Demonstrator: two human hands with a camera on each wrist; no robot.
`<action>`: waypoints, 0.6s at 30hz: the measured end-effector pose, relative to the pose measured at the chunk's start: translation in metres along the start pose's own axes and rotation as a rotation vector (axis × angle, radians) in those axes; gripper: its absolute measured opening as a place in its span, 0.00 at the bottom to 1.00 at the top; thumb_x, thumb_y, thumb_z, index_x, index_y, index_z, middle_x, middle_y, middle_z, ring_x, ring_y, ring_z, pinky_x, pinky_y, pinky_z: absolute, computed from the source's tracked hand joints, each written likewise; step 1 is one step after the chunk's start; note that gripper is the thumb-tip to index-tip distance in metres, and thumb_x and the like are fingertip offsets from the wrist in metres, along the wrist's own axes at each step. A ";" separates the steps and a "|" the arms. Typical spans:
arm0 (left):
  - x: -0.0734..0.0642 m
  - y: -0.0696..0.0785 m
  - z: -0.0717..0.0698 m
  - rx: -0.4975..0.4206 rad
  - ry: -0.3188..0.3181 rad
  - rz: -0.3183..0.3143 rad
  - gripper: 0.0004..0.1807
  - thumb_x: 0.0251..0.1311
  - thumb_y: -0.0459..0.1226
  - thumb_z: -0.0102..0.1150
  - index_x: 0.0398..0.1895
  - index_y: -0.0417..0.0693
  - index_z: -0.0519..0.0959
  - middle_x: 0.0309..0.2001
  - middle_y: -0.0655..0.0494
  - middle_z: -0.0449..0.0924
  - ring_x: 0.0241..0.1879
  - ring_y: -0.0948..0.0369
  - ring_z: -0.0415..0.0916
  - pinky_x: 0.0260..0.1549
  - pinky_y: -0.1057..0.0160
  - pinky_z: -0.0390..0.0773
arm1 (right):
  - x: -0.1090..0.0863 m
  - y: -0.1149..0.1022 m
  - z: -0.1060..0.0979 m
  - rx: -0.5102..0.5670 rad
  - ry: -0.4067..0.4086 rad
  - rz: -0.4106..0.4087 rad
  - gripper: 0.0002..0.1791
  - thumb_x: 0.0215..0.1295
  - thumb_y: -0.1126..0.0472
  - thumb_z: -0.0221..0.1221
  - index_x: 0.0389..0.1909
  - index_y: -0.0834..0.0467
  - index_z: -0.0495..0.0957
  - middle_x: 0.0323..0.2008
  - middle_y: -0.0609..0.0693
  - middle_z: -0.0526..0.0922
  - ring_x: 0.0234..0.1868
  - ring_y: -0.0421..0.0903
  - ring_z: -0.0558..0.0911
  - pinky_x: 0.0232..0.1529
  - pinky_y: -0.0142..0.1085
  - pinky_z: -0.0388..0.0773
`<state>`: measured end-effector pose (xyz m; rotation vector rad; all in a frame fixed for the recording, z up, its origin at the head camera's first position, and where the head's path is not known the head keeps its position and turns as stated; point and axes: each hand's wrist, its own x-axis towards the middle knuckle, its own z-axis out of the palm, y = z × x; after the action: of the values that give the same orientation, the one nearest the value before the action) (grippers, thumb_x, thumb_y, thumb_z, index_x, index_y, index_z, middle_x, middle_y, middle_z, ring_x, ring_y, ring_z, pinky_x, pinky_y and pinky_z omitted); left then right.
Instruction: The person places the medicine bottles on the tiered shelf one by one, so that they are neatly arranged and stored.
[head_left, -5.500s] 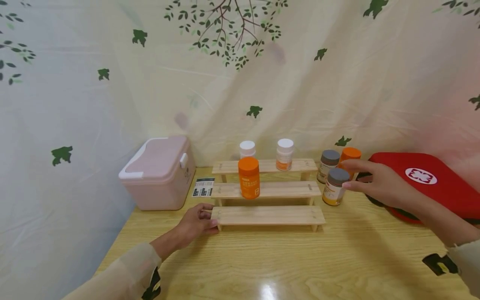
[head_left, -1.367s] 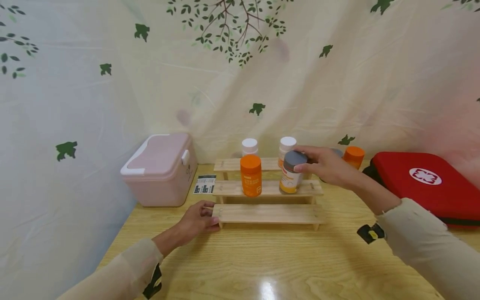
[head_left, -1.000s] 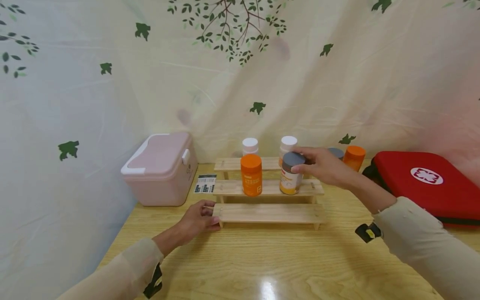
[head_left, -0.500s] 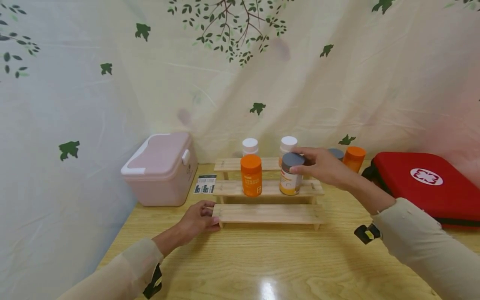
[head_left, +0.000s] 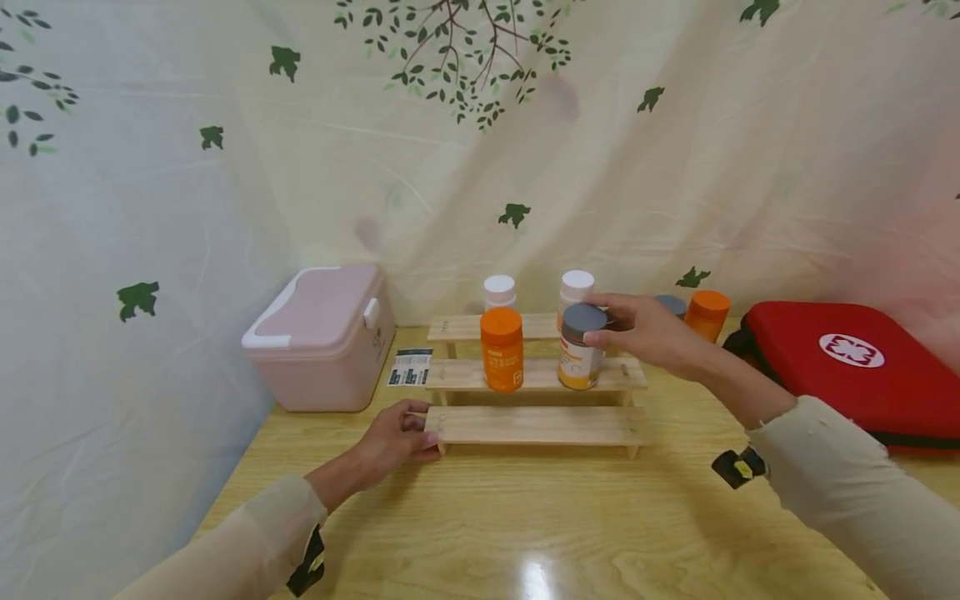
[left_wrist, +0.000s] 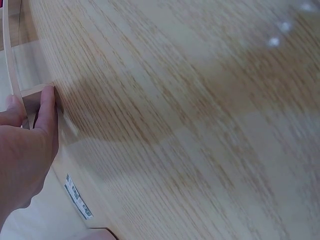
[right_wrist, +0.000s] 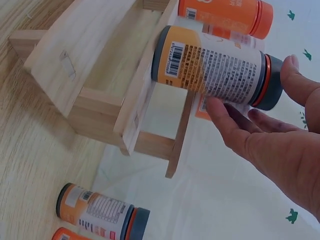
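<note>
Bottle (head_left: 577,363): cylinder, smooth grey cap (head_left: 582,318) — upright on the middle step (head_left: 540,376), beside an orange jar (head_left: 502,350)
Right hand (head_left: 652,333): thumb and fingertips pinching its top
Left hand (head_left: 393,437): fingers curled, gripping the lowest step (head_left: 536,426)'s end
Rack (head_left: 457,329): pale grained wood

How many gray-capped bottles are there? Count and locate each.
2. One gray-capped bottle is on the wooden stand's middle tier, pinched by the right hand; the second bottle stands on the table right of the stand, mostly hidden in the head view.
</note>
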<state>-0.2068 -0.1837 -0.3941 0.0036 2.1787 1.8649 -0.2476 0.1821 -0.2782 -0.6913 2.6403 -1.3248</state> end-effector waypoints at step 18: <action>-0.002 0.001 0.002 0.009 -0.004 0.010 0.26 0.62 0.20 0.52 0.63 0.31 0.61 0.46 0.35 0.72 0.43 0.49 0.80 0.45 0.49 0.83 | -0.060 0.041 -0.042 -0.109 0.082 0.094 0.33 0.70 0.48 0.54 0.69 0.61 0.60 0.62 0.62 0.71 0.56 0.58 0.77 0.55 0.47 0.78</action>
<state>-0.2049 -0.1822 -0.3934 0.0206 2.1886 1.8588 -0.2207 0.2607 -0.2912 -0.5277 2.7898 -1.2180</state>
